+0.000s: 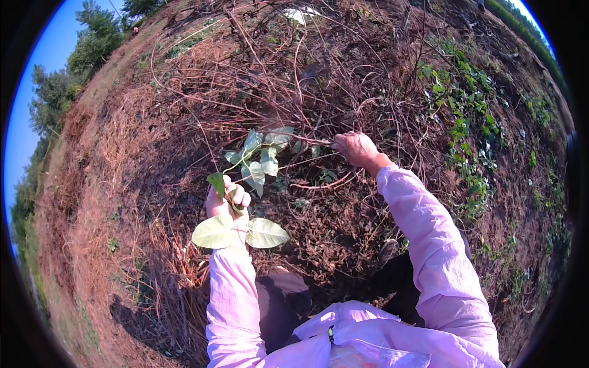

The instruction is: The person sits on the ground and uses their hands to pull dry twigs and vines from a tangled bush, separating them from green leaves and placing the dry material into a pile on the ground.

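Note:
My left hand (228,198) is closed around the stem of a green leafy vine (237,163). Broad pale leaves (267,233) hang over its wrist, and more leaves spread above and to the right of the fist. Farther right, my right hand (356,149) grips thin dry reddish stems (313,139) at the near side of a tangled heap of dry stalks (276,87). A thin stalk runs between the two hands. The fingertips of the right hand are partly hidden, so how many stems it holds cannot be told.
Dry leaf litter (322,234) covers the ground before my knees. Low green vines (474,133) grow on the right. Dry straw stubble (179,262) stands beside my left forearm. A white scrap (299,14) lies beyond the heap. Trees (94,39) line the far left.

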Demonstrator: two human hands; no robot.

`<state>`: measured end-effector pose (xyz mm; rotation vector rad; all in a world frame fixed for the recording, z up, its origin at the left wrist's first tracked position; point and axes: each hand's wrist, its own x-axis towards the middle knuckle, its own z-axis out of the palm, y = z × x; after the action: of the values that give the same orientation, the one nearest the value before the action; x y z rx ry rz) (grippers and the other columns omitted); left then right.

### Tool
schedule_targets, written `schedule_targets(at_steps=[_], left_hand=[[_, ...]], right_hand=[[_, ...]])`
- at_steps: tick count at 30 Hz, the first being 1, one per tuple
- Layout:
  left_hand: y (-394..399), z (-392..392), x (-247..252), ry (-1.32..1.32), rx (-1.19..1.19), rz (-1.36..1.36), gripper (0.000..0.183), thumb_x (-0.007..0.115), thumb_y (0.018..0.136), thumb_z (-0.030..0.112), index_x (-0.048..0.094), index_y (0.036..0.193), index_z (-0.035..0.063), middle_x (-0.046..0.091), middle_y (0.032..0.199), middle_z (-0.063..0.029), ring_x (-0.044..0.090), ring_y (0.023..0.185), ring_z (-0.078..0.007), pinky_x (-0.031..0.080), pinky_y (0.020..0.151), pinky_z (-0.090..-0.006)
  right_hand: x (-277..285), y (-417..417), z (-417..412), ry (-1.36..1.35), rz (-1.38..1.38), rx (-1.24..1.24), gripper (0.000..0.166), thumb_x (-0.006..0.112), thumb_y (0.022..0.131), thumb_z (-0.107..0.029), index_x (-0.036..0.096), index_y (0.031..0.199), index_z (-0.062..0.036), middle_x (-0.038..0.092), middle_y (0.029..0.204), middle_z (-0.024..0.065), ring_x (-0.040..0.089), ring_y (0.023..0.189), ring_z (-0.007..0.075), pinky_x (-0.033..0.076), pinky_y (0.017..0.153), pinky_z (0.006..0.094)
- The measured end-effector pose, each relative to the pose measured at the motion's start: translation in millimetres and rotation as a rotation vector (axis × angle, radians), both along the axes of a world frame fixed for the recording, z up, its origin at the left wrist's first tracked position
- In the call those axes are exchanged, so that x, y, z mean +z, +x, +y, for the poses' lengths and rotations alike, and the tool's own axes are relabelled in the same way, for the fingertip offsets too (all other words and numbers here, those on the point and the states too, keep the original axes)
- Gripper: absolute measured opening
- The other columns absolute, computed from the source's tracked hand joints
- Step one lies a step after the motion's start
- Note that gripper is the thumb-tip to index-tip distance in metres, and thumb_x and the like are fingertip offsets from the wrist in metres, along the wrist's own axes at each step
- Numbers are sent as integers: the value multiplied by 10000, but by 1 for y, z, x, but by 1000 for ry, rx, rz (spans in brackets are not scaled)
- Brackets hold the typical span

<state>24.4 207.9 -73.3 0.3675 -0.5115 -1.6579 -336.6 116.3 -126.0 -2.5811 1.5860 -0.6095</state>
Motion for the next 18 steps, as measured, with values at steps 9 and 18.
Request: schedule_targets(at_steps=[9, 18], left_hand=[[26, -2, 9, 158, 158, 320, 217, 503, 922, 229, 507, 761, 83, 434, 585, -6, 400, 533, -144, 361, 510, -295], [49, 19, 19, 48, 254, 163, 144, 519, 913, 178, 491, 857, 48, 467, 663, -42, 527, 635, -194, 506, 669, -390]], right_hand=[[99, -16, 2, 650, -266, 236, 555, 701, 745, -514, 646, 1016, -32, 664, 866, 80, 616, 837, 204, 478, 762, 352], [71, -12, 17, 89, -429, -78, 359, 557, 884, -291, 570, 704, 19, 487, 554, 156, 480, 502, 261, 410, 539, 366]])
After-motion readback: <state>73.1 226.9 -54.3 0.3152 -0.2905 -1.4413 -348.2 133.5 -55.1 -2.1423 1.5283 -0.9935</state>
